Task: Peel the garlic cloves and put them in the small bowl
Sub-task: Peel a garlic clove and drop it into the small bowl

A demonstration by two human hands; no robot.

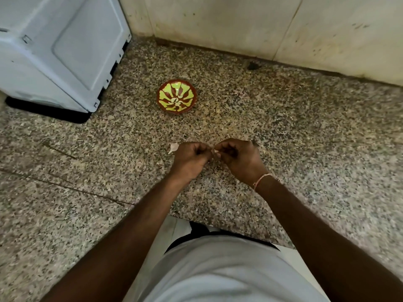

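Near the front edge of the speckled granite desk [283,131], the left hand [189,159] and right hand [238,160] together pinched a small, light, papery-skinned garlic clove [214,151], likely slippery once peeled, best nipped at its tip.

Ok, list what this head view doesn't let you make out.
- Clove being peeled: only a pale sliver shows between the curled fingers of the left hand and right hand; how much is peeled is unclear.
- Small bowl: too small and patterned to tell whether cloves lie inside.
- Garlic on the counter: partly behind the left hand.
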